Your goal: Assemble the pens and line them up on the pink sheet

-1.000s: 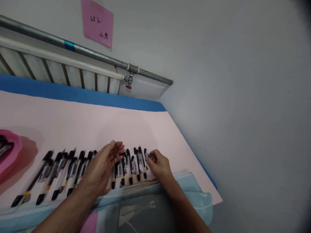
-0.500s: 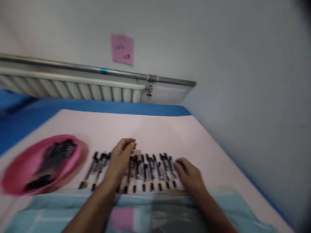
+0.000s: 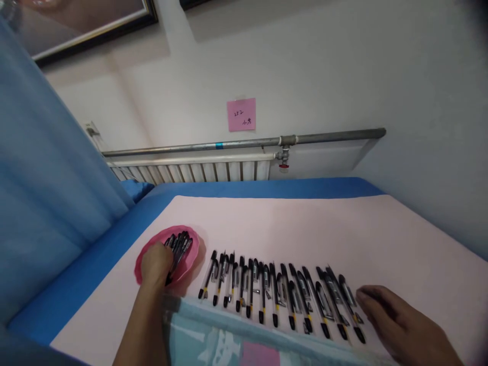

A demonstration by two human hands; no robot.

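Note:
My left hand (image 3: pixel 157 262) is over the pink oval basket (image 3: pixel 143 254), touching or beside the bundle of black pens (image 3: pixel 182 246) in it. Its fingers point down and are hidden behind the back of the hand. To the right, a row of pens (image 3: pixel 262 295) with clear barrels and black ends lies side by side on the pink sheet. Small dark cylinders (image 3: pixel 293 297) and little metal-looking pieces lie between them. My right hand (image 3: pixel 400 320) rests just beyond the row's right end, fingers loosely curved, thumb a little apart, nothing visible in it.
A light blue printed cloth (image 3: pixel 206 335) lies along the near edge. The pink sheet (image 3: pixel 305 218) covers a blue surface (image 3: pixel 244 188). Behind stand a radiator (image 3: pixel 213 170) and a metal pipe (image 3: pixel 335 136). A blue curtain (image 3: pixel 49 178) hangs at left.
My left hand has gone from above the pen row leftward to the basket. My right hand stays by the row's right end. The view has shifted and become sharper.

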